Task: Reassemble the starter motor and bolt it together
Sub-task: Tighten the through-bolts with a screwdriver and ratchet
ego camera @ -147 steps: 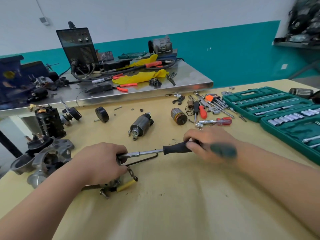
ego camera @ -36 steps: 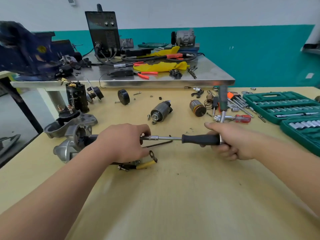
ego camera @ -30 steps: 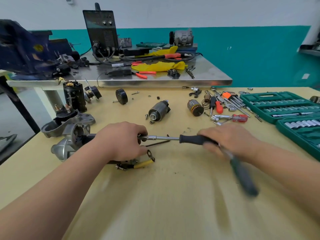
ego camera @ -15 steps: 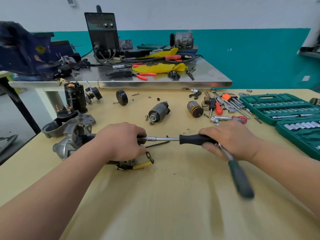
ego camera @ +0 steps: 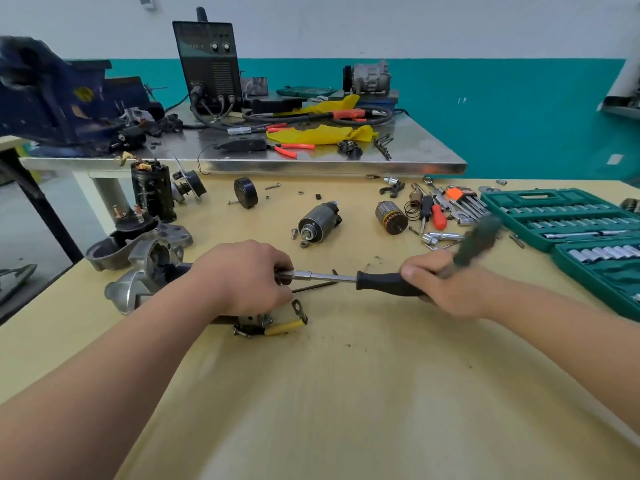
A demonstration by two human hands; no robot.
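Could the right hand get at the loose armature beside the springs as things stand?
Probably not yet: the right hand is closed around the driver's handle. The table between it and the armature looks free of obstacles.

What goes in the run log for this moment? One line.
step: bolting | left hand: steadies starter motor | right hand: cranks driver | ratchet handle: blurred

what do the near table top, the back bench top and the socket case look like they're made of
Near table top: apparently wood or laminate, matte pale yellow with faint grain streaks.
Back bench top: likely stainless steel sheet; grey, shiny, with a bright folded front edge.
Socket case: probably moulded plastic, dull green with formed slots.
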